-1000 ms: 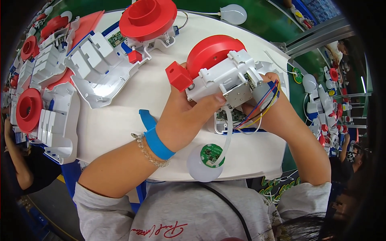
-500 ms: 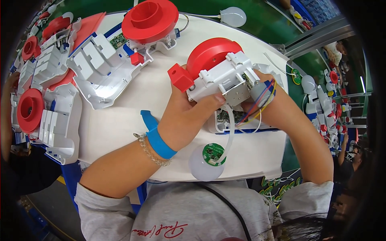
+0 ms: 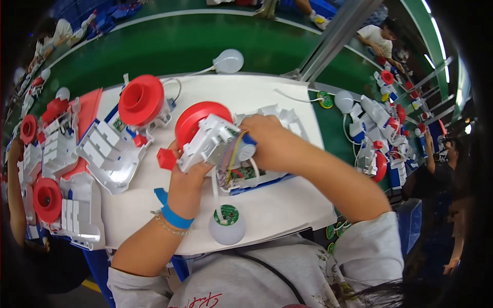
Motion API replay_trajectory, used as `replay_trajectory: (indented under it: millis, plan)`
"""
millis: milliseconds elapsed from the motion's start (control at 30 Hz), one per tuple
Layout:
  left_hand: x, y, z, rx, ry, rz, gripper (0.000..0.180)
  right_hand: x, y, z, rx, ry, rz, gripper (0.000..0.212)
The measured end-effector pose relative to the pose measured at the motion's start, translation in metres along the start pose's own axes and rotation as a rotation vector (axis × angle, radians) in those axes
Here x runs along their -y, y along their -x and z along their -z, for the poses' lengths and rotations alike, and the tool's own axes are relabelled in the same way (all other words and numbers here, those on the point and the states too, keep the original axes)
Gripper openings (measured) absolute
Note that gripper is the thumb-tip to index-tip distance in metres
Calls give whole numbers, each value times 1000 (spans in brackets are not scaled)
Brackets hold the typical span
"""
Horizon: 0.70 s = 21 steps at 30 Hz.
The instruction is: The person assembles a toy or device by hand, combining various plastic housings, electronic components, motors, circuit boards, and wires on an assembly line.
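Observation:
A white plastic motor assembly carrying a red round hub [image 3: 203,117], a red block [image 3: 166,159], a silver motor [image 3: 245,152] and coloured wires is tilted above the table. My left hand [image 3: 187,179] is closed round its lower left side, some fingers hidden beneath it. My right hand [image 3: 272,141] has bent fingers against its motor end; the fingertips are partly hidden. Behind and below the assembly is a white housing shell [image 3: 272,176] with a green circuit board [image 3: 249,173] inside. A white tube leads to a round green board on a white bulb-shaped part [image 3: 227,233] lying near the table's front edge.
Left of my hands are a white shell [image 3: 115,174], a red hub [image 3: 141,100] and another shell [image 3: 84,226] with a red hub [image 3: 47,200]. A white bulb [image 3: 228,61] lies beyond the table edge. More parts [image 3: 370,123] sit at right. Other people work around.
The head view has shifted, so the table sits lower and further left in it. The assembly has turned more upright in my hands, and my right hand now reaches over its motor end.

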<state>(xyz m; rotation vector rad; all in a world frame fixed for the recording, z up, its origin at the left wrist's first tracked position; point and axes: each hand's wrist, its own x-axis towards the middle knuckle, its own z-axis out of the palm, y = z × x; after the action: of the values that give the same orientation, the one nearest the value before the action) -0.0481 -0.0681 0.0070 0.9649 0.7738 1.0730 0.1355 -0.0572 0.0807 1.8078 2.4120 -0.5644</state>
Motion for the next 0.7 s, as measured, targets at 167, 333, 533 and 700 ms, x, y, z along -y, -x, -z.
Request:
replay_trajectory:
  millis: [167, 333, 533, 700]
  plan:
    - [3, -5, 8, -72, 52, 51, 48, -69, 46, -6, -862, -337, 71, 25]
    - [-2, -5, 0, -129, 174, 23, 51, -150, 17, -16, -971, 13, -128, 23]
    - [-2, -6, 1, -54, 207, 26, 50, -174, -33, -42, -816, 172, -95, 21]
    - [-5, -6, -1, -54, 239, 47, 58, -139, 4, 2, -586, -717, -172, 24]
